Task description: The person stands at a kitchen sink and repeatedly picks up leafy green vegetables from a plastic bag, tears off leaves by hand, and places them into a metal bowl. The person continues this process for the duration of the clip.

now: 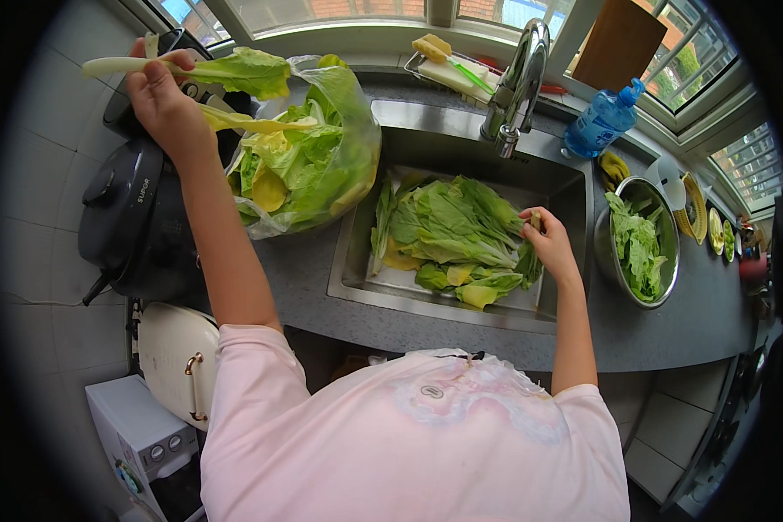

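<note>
My left hand [169, 104] is raised at the upper left, gripping leafy greens by their pale stalks. One held leaf [245, 73] points right, and a yellowed one [254, 122] hangs over the clear plastic bag [359, 153]. That bag gapes at the sink's left edge, full of green and yellowing leaves [300, 156]. Inside the steel sink [568, 196] lies a heap of leafy greens [444, 215], some yellowed. At the heap's right side, my right hand [551, 241] pinches a small stem piece [536, 220]; leaves below partly meet the fingers.
A steel bowl [601, 241] with torn greens stands right of the sink. Behind the sink rise a chrome faucet [528, 72] and a blue pump bottle [603, 121]. A sponge rack [453, 75] sits by the window. A black cooking appliance [130, 222] occupies the left.
</note>
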The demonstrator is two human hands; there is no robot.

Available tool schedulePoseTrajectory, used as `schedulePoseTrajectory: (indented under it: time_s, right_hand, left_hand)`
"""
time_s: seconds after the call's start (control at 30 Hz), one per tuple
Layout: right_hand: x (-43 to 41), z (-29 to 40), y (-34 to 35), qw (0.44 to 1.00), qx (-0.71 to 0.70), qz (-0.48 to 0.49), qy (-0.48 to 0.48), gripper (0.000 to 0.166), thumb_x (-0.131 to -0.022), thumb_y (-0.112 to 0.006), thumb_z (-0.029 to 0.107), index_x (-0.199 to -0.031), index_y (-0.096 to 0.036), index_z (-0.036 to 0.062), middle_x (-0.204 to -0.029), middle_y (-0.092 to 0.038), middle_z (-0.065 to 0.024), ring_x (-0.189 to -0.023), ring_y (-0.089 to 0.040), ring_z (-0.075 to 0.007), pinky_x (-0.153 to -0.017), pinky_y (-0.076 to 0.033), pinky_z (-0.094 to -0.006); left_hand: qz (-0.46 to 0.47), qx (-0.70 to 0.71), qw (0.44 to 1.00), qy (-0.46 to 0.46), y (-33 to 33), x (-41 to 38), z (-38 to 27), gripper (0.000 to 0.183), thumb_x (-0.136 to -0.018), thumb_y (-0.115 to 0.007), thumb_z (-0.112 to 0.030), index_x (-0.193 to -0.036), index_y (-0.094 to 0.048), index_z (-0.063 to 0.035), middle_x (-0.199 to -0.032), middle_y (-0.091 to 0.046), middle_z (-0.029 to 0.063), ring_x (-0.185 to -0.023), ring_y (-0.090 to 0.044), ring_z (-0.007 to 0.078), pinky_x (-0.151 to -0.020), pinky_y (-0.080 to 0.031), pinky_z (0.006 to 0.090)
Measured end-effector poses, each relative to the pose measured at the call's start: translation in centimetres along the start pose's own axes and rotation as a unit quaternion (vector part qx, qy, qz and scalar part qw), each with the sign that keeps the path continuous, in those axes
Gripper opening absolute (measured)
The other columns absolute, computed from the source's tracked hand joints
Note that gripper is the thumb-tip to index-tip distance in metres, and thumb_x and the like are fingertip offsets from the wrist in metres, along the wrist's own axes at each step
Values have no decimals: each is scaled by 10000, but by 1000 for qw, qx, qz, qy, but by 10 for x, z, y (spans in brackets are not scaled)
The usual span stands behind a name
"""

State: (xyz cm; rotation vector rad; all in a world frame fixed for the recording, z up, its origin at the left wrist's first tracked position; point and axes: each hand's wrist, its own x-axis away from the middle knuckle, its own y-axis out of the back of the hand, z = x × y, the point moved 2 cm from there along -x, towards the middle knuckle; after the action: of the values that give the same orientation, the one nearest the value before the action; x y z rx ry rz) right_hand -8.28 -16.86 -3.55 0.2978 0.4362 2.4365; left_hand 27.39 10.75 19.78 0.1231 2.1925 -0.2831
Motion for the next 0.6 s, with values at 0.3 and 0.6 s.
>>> schedulePoseTrajectory:
  time_s: [0.3, 0.6]
  right_hand:
    - [1, 18, 20, 950, -307, -24, -46, 235, -915, -517, 123, -1131, -505, 30, -991, -630, -109, -924, -599, -186, -804, -480, -302]
    - [-3, 44, 38, 764, -644, 33, 5, 219, -957, -441, 134, -1161, -484, 65, -1295, -480, -185, -1180, -491, -305, -922, -477, -420]
  left_hand:
    - [344, -538, 727, 251, 41, 144, 174, 247, -897, -445, -214, -1067, -577, -93, -890, -633, 216, -908, -611, 338, -747, -456, 456]
    - [372, -659, 650, 76, 10, 125, 134, 263, -806, -514, -119, -1048, -609, -76, -1118, -532, 149, -1064, -490, 347, -905, -404, 438]
